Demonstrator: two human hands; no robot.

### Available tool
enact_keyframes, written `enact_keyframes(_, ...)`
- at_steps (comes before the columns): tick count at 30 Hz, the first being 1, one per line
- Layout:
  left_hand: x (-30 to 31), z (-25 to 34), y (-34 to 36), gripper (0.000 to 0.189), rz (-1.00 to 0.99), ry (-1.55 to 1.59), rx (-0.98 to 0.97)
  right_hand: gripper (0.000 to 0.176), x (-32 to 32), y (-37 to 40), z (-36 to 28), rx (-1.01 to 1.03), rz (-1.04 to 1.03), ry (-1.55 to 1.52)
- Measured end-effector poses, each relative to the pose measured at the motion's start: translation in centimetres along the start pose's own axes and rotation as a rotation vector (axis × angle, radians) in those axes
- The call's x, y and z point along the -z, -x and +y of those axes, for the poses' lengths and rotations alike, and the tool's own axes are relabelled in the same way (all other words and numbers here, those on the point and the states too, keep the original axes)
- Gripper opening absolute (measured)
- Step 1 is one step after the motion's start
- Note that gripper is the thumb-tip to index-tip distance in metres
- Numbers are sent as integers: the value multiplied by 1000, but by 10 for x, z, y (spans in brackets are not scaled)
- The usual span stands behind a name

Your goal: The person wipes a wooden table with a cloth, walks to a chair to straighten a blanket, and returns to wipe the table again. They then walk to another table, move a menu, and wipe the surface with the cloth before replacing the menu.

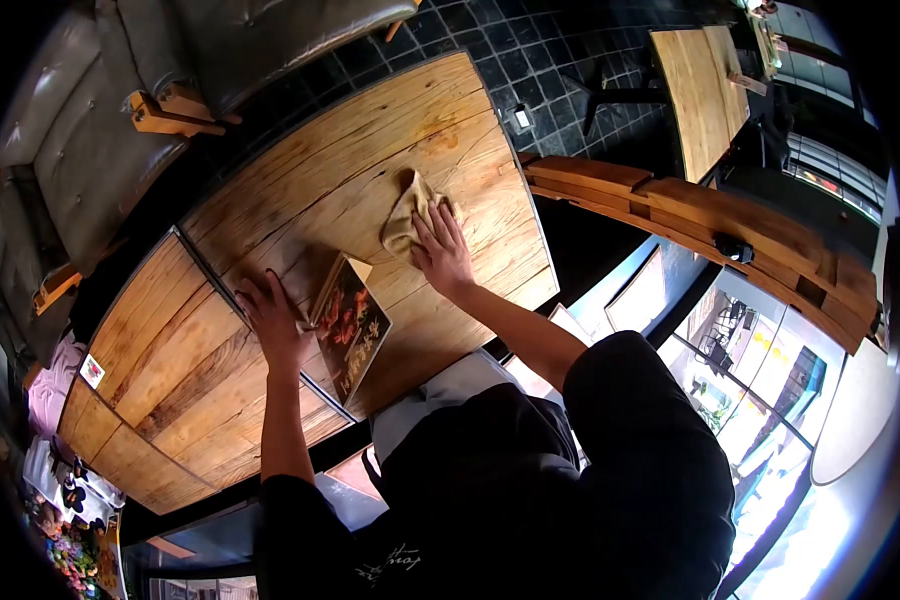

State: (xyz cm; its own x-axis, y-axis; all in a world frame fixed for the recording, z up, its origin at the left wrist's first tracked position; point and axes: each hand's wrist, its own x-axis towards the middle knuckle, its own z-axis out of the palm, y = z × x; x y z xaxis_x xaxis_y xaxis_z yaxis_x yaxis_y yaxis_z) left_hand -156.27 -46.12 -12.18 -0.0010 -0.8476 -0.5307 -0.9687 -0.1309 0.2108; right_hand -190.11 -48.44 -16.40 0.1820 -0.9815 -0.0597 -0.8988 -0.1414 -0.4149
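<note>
A crumpled tan cloth (pixel 400 222) lies on the wooden table (pixel 340 215). My right hand (pixel 443 250) presses down on it, fingers stretched forward over the fabric. Farther left, my left hand (pixel 274 325) rests at the seam between two tabletops with its fingers spread. Close to its thumb stands a tent-shaped table sign (pixel 352 325) with a dark, red-patterned printed face. The thumb is near the sign's edge; whether it touches cannot be made out.
A second wooden table (pixel 185 390) adjoins on the left, with a small card (pixel 92 371) at its edge. Grey tufted sofas (pixel 90 170) line the far left. A thick wooden beam (pixel 710 225) runs along the right, and another table (pixel 695 95) stands beyond the dark tiled floor (pixel 510 50).
</note>
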Motion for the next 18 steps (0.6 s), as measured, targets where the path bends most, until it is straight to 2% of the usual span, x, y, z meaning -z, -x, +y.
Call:
enact_keyframes(4, -5, -1, 0, 145, 21, 12, 3, 60, 2, -72, 4, 155, 52, 52)
enact_keyframes(6, -7, -3, 0, 145, 67, 9, -13, 54, -6, -110, 29, 124, 38, 55)
enact_keyframes(7, -8, -2, 2, 144, 86, 9, -22, 53, -3, -130, 42, 173, 94, 184)
enact_keyframes(8, -7, 1, 3, 144, 74, 17, -13, 55, 24, -162, 62, -113, -135, 152)
enact_keyframes(10, 0, 0, 3, 143, 63, 26, 9, 59, 31, -177, 104, -103, 73, 268)
enact_keyframes(11, -4, -2, 3, 142, 100, 59, -6, 60, 32, -179, 117, -165, 99, 267)
enact_keyframes(13, -16, -9, 3, 141, 176, 124, -34, 62, 24, -183, 129, -107, 238, 32)
enact_keyframes(15, -5, -1, 4, 141, 90, 101, 40, 67, -21, -193, 117, -87, 395, 283)
enact_keyframes(17, 1, 4, 2, 140, 45, 85, 80, 77, -8, -205, 47, -146, 18, -28)
enact_keyframes(18, 2, 5, 2, 140, 39, 82, 87, 77, 15, -215, -6, -134, -223, -3)
